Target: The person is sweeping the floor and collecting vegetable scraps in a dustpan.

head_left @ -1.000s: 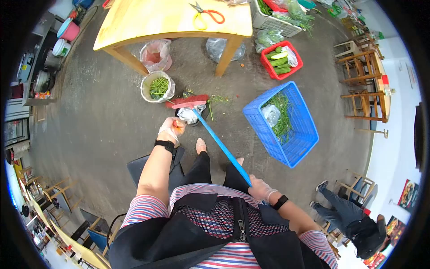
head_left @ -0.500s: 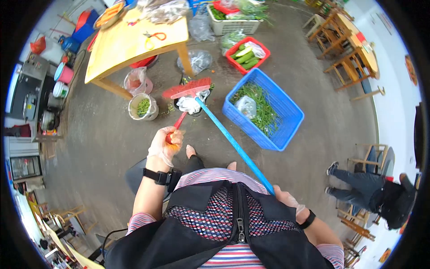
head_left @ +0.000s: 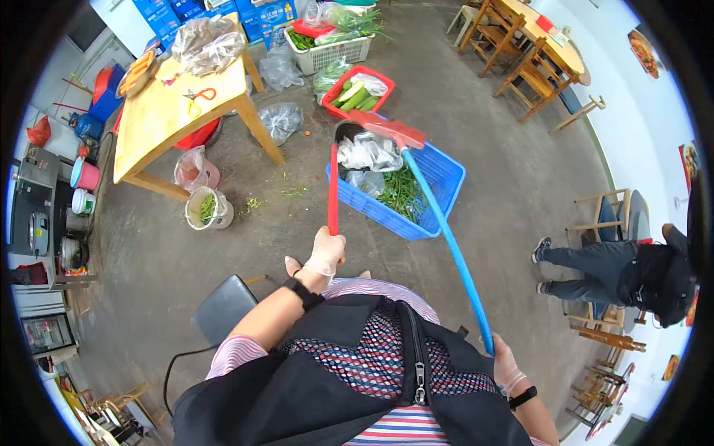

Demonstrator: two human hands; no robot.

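My left hand (head_left: 325, 251), in a clear glove, is closed around the red handle of a dustpan (head_left: 333, 186). White plastic bags (head_left: 368, 152) lie in its dark pan, which overlaps the blue basket (head_left: 455, 178) in this view. The gloved right hand (head_left: 506, 366) grips the blue stick of a broom (head_left: 450, 238) near its end. Over the pan and bags is the broom's red head (head_left: 387, 128), slightly blurred. Green vegetable stalks (head_left: 401, 195) and a clear bag fill part of the blue basket.
Scissors (head_left: 197, 100) lie on the wooden table (head_left: 141, 141) at left. Beside it stand a bucket of green pieces (head_left: 208, 209) and a lined pink bucket (head_left: 197, 172). Green scraps (head_left: 294, 192) dot the floor. A black stool (head_left: 234, 305) is near my left; a person (head_left: 610, 271) stands at right.
The dustpan and broom have moved from beside the table leg rightward to the blue basket, the pan now carrying the white bags. My view has turned right.
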